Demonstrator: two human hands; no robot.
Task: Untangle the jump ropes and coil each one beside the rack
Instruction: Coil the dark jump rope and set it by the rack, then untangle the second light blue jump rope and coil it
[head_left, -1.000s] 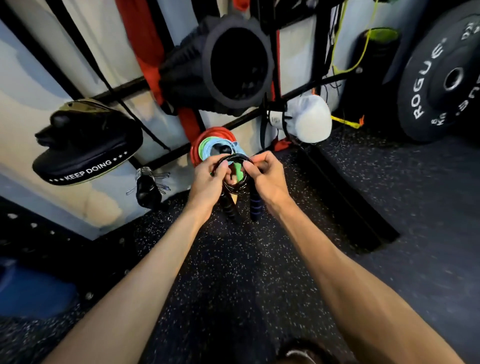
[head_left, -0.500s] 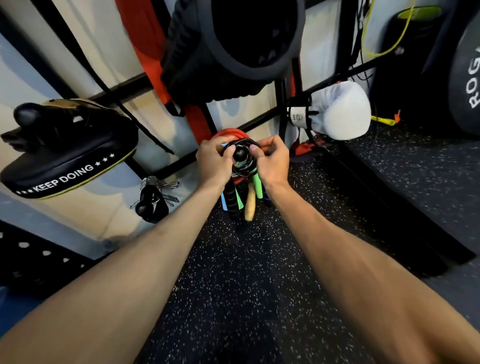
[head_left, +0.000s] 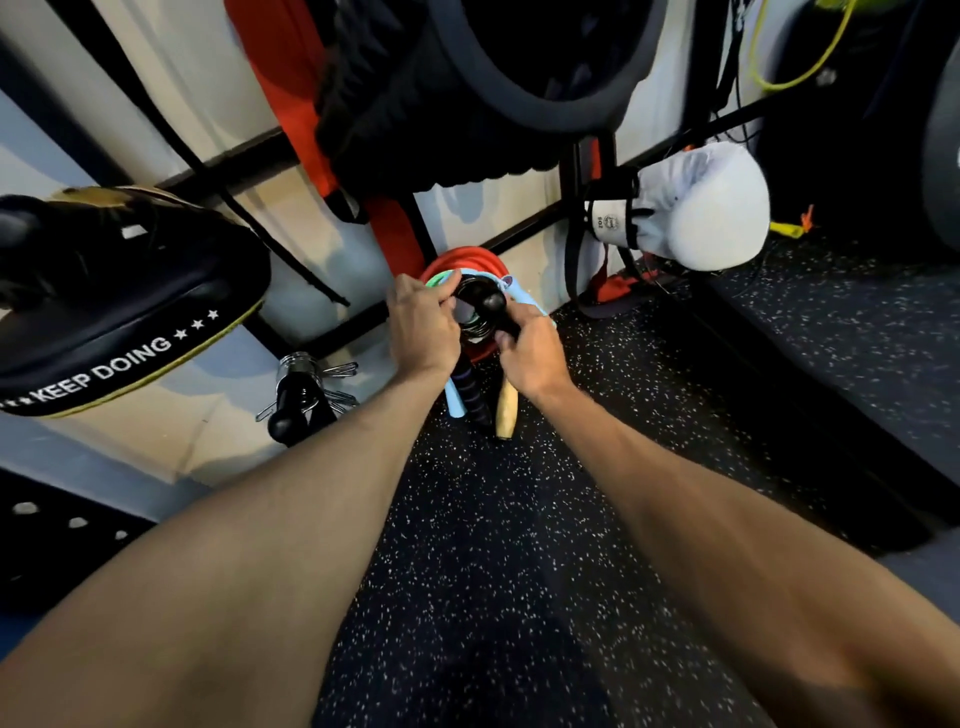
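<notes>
Moved since a second ago: both hands, carrying black jump rope coil (head_left: 474, 325) closer to rack (head_left: 530, 228) foot.
Left hand (head_left: 423, 332) pinches coil rim; right hand (head_left: 530, 356) grips its black handle (head_left: 493, 306).
Behind grip: red coil (head_left: 460, 258), green rope (head_left: 439, 279), light-blue rope (head_left: 511, 285), stacked.
Below grip: light-blue handle (head_left: 456, 402), foam handle (head_left: 477, 397), wooden handle (head_left: 507, 408).
Judgement: several ropes coiled; black one awaiting set-down.

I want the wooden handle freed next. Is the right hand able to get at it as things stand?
Probably not yet: the right hand holds the black handle. Otherwise the way looks free; the wooden handle sits uncovered just below its wrist.
</notes>
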